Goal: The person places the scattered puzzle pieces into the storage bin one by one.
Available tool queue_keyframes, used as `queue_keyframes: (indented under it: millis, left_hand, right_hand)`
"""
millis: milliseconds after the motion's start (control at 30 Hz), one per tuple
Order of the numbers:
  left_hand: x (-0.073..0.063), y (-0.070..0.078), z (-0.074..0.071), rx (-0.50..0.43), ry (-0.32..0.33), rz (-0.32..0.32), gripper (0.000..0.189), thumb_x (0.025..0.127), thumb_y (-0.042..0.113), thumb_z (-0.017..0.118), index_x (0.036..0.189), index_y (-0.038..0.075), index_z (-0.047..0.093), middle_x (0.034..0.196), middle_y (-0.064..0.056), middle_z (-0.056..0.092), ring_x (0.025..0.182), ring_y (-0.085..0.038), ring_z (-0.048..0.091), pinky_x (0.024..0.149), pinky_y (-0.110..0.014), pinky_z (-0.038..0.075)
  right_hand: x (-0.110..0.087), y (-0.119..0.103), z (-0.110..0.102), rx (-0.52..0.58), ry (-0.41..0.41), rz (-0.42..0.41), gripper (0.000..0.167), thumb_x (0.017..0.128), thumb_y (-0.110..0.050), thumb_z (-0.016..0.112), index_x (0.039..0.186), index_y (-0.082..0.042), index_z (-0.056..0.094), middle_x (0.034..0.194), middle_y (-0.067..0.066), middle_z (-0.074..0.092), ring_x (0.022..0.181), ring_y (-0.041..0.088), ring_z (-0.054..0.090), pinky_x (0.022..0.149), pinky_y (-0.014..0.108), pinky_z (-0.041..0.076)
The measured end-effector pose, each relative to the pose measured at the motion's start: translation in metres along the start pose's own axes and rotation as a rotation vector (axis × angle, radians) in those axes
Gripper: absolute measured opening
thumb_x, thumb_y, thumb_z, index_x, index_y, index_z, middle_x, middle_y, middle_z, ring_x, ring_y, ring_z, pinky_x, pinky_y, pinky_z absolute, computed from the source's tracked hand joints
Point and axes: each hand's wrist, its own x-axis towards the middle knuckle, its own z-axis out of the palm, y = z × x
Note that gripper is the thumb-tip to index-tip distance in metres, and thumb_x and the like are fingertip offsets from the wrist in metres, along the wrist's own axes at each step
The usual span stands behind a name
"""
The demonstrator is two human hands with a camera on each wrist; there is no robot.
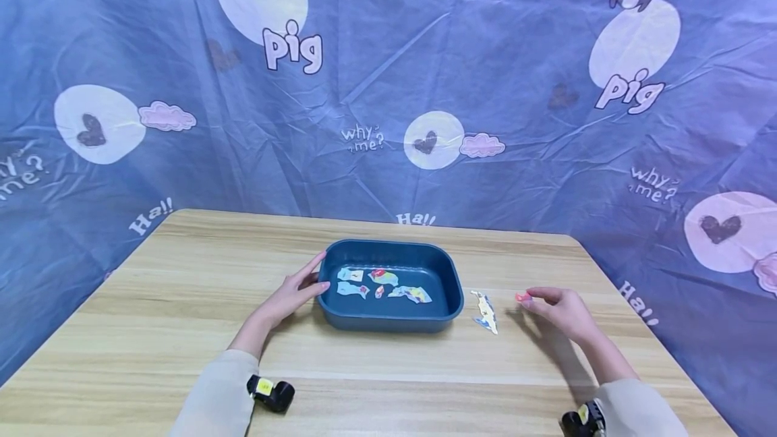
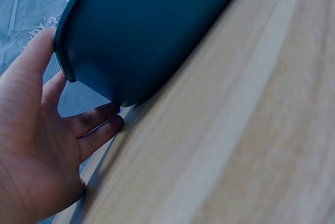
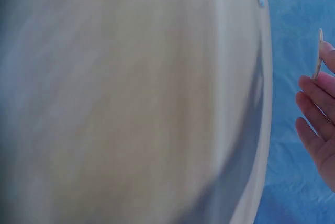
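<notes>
My left hand [image 1: 294,299] touches the left end of a dark blue rectangular basin [image 1: 388,324], fingers spread and fairly straight. In the left wrist view the thumb meets the rim while two fingertips touch low on the wall. On the right, my right hand [image 1: 561,310] pinches a small, flat pink-red piece [image 1: 522,297] between thumb and forefinger, above the table. Seen edge-on in the right wrist view, that piece [image 3: 318,56] looks thin; the other fingers are extended. Between basin and right hand lies an irregular white, yellow and blue flat piece [image 1: 485,312].
Inside the basin lie several flat printed pieces, among them a long white-yellow one [image 1: 411,294] and a red-yellow one [image 1: 384,278]. The wooden table [image 1: 388,386] ends at a blue printed cloth [image 1: 376,174] hanging behind and along both sides.
</notes>
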Motion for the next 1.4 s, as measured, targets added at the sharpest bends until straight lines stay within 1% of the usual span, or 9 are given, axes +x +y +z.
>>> queue_keyframes:
  millis: [100,133,333,433,567,633,933,1167,1400]
  left_hand:
    - [-0.002,0.004,0.0,0.009,-0.003,-0.002,0.063,0.087,0.022,0.052,0.139,0.016,0.018,0.123,-0.024,0.042,0.116,-0.031,0.036,0.094,-0.051,-0.014]
    - [-0.003,0.008,0.0,0.006,-0.004,-0.008,0.062,0.087,0.019,0.052,0.139,0.014,0.017,0.123,-0.025,0.041,0.116,-0.031,0.036,0.095,-0.051,-0.011]
    - [-0.003,0.008,0.001,-0.02,-0.003,-0.015,0.063,0.087,0.018,0.052,0.139,0.014,0.017,0.123,-0.025,0.041,0.116,-0.031,0.036,0.098,-0.05,0.005]
    - [-0.003,0.008,0.001,-0.011,-0.004,-0.012,0.062,0.087,0.017,0.052,0.139,0.014,0.017,0.123,-0.025,0.041,0.116,-0.031,0.036,0.098,-0.049,0.0]
    - [-0.004,0.009,0.001,0.013,-0.001,-0.006,0.061,0.088,0.017,0.051,0.139,0.013,0.017,0.122,-0.026,0.041,0.116,-0.031,0.036,0.093,-0.051,-0.016]
    - [-0.004,0.009,0.001,0.02,-0.001,-0.007,0.061,0.088,0.017,0.051,0.139,0.013,0.017,0.122,-0.026,0.042,0.116,-0.031,0.036,0.092,-0.05,-0.017]
    - [-0.003,0.007,0.001,0.02,-0.002,-0.007,0.061,0.088,0.017,0.051,0.139,0.014,0.017,0.122,-0.025,0.042,0.116,-0.031,0.036,0.093,-0.051,-0.015]
    - [0.008,-0.016,-0.001,0.025,0.014,-0.003,0.061,0.087,0.022,0.053,0.138,0.023,0.02,0.121,-0.02,0.046,0.115,-0.028,0.039,0.092,-0.05,-0.017]
    - [0.01,-0.021,-0.001,0.033,0.021,0.009,0.062,0.086,0.026,0.054,0.138,0.025,0.021,0.12,-0.018,0.047,0.114,-0.027,0.04,0.092,-0.05,-0.017]
  right_hand:
    - [0.005,-0.007,0.001,0.021,0.0,-0.011,0.044,0.077,-0.029,0.064,0.103,0.006,0.06,0.103,0.022,0.057,0.102,0.038,0.047,0.084,0.049,0.036]
    - [0.007,-0.01,0.001,0.026,0.001,-0.016,0.044,0.078,-0.03,0.064,0.104,0.006,0.06,0.104,0.022,0.057,0.102,0.038,0.047,0.085,0.049,0.035]
    - [0.019,-0.031,0.003,0.056,0.004,-0.036,0.047,0.078,-0.031,0.063,0.106,0.006,0.058,0.105,0.02,0.057,0.103,0.035,0.048,0.085,0.044,0.037]
    - [0.024,-0.04,0.006,0.083,-0.001,-0.035,0.048,0.078,-0.032,0.063,0.107,0.006,0.058,0.103,0.017,0.058,0.102,0.03,0.05,0.082,0.036,0.041]
    - [0.031,-0.052,0.012,0.129,-0.008,-0.044,0.047,0.077,-0.03,0.064,0.106,0.006,0.058,0.099,0.016,0.06,0.099,0.026,0.052,0.076,0.021,0.042]
    - [0.034,-0.057,0.015,0.151,-0.012,-0.046,0.046,0.077,-0.03,0.065,0.106,0.006,0.059,0.099,0.015,0.061,0.098,0.026,0.053,0.074,0.017,0.042]
    - [0.047,-0.081,0.029,0.274,-0.055,-0.085,0.045,0.075,-0.027,0.067,0.105,0.005,0.059,0.093,0.012,0.063,0.091,0.015,0.057,0.074,0.019,0.043]
    - [0.054,-0.098,0.041,0.309,-0.078,-0.108,0.043,0.075,-0.025,0.067,0.104,0.007,0.059,0.096,0.015,0.062,0.092,0.023,0.056,0.077,0.03,0.045]
    - [0.061,-0.111,0.053,0.308,-0.076,-0.149,0.04,0.075,-0.022,0.068,0.102,0.007,0.06,0.098,0.016,0.061,0.09,0.022,0.057,0.075,0.032,0.046]
